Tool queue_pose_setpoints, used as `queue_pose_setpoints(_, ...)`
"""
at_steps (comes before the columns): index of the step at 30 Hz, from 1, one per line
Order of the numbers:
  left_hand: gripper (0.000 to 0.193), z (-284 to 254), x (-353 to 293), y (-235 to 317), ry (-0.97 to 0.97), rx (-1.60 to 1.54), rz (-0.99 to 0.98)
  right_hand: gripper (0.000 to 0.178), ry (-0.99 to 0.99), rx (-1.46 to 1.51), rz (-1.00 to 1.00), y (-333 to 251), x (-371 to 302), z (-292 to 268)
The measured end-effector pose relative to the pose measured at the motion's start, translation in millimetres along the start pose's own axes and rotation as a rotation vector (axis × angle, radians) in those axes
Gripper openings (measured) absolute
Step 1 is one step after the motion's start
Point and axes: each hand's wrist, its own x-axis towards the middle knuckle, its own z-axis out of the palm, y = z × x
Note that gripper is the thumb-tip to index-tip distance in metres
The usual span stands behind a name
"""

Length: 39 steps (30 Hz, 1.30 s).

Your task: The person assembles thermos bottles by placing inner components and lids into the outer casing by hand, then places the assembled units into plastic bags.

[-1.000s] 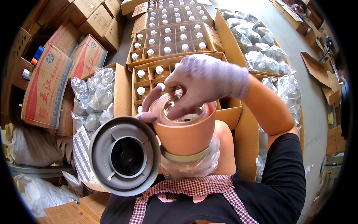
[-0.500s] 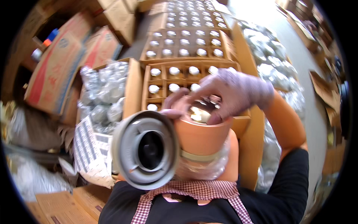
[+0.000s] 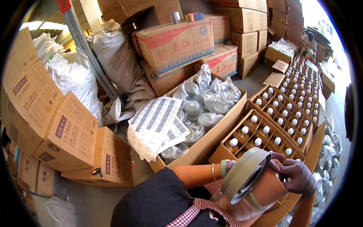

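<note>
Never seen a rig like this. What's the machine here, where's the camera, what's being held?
There's no machine: a person works with two gloved hands, seen from a wide fisheye camera worn on their head, looking down. That lens bends straight edges.

The left hand, partly hidden, is at the rim of a tilted pinkish tub. The right hand has its fingers at the tub's mouth; exactly what they grip is hidden. A grey ring-shaped part sits beside the tub, in front of the left hand.

Around them, white-capped bottles stand in divided cartons. Printed sheets lie partly over an open box of plastic-wrapped pieces.
</note>
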Motion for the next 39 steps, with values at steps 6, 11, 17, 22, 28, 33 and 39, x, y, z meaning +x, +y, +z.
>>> queue_pose_setpoints(6, 0.069, -34.0, 8.9, -0.3, 0.014, -0.029, -0.312, 0.030, 0.085, -0.073, 0.082, -4.7, -6.6, 9.2)
queue_pose_setpoints(11, 0.057, -25.6, 43.9, 11.3, -0.069, -0.064, -0.229, 0.029, 0.123, -0.168, 0.031, 32.7, -21.5, 15.8)
queue_pose_setpoints(17, 0.076, -51.2, 92.6, 64.3, 0.444, 0.409, 0.165, 0.035, 0.191, 0.159, 0.158, 54.3, -2.2, 16.9)
queue_pose_setpoints(22, 0.107, -4.1, 127.2, 43.0, 0.205, 1.057, 0.378, 0.080, 0.969, 0.993, -0.015, 67.5, -17.1, 30.3)
queue_pose_setpoints(28, 0.072, 1.0, 139.8, 43.2, -0.217, 1.008, 0.005, 0.068, 0.975, 1.049, -0.118, 93.2, -35.8, 58.3)
queue_pose_setpoints(33, 0.055, -25.1, 130.0, 38.2, -0.394, 0.866, 0.165, 0.051, 0.953, 0.872, -0.371, 96.7, -33.0, 74.0)
queue_pose_setpoints(39, 0.024, -30.2, 121.7, 24.9, -0.302, 0.745, 0.289, 0.057, 0.948, 0.642, -0.342, 85.0, -30.4, 61.1)
